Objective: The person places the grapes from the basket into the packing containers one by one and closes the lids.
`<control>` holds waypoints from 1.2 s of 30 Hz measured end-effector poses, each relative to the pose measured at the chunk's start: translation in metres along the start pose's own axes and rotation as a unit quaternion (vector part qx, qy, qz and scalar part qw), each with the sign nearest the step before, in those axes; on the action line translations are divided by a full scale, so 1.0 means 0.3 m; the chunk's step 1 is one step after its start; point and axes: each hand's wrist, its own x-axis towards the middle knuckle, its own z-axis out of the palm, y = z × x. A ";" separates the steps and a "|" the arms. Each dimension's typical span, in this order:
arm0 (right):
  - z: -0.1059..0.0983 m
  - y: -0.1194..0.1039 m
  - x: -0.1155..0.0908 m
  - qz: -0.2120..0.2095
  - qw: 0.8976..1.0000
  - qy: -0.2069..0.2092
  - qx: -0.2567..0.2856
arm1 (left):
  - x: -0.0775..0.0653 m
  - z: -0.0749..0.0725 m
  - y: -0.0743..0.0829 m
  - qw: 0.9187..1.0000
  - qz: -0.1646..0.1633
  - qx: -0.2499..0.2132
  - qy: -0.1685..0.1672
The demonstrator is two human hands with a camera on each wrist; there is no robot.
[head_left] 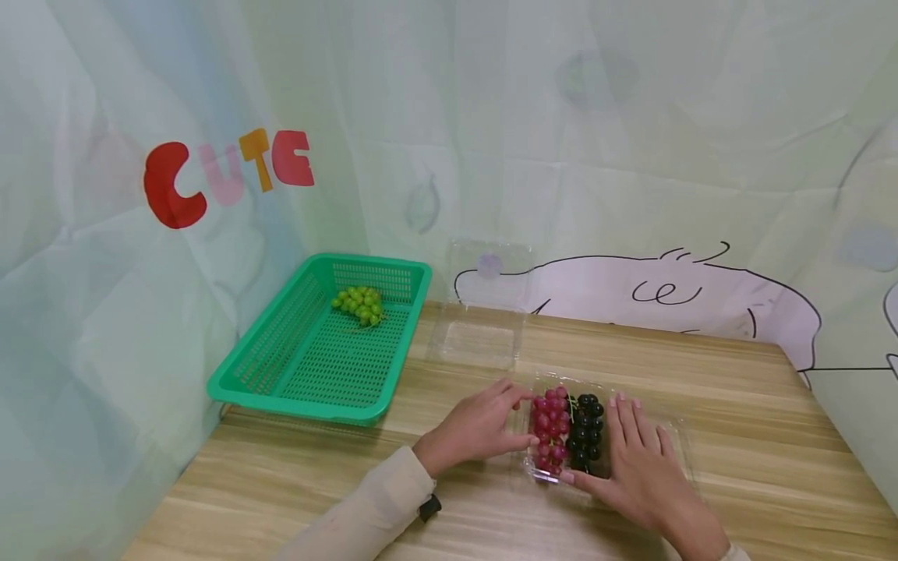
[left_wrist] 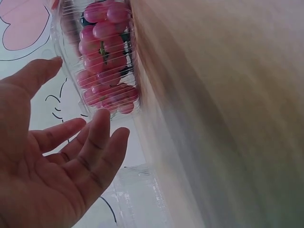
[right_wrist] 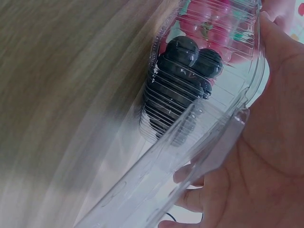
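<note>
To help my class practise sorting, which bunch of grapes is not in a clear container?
The green bunch: it lies alone in the green basket, while the red bunch and the black bunch lie side by side in one clear container.

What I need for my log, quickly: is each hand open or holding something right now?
Left hand: open, beside the clear container, holding nothing.
Right hand: open, at its opposite side, holding nothing.

Screened-off booth [head_left: 393, 93]; printed hangings [head_left: 631, 171] around wood-grain table [head_left: 744, 413]
</note>
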 end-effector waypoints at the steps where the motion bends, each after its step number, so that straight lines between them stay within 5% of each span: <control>1: -0.001 0.000 0.000 0.000 1.000 0.000 0.001 | -0.001 0.002 -0.001 1.000 -0.002 0.000 -0.001; 13: -0.002 -0.001 -0.002 0.001 1.000 -0.001 0.001 | -0.005 0.028 0.008 0.998 -0.040 -0.039 0.028; 19: -0.003 -0.002 0.000 0.002 1.000 -0.002 0.001 | 0.004 0.039 0.020 0.989 -0.074 -0.120 0.040; 30: -0.003 -0.004 0.003 0.002 1.000 0.000 -0.004 | -0.001 0.055 0.025 0.952 -0.123 -0.280 0.031; 36: -0.004 -0.003 0.002 0.001 1.000 -0.001 0.000 | -0.017 0.064 0.025 0.912 -0.168 -0.374 -0.012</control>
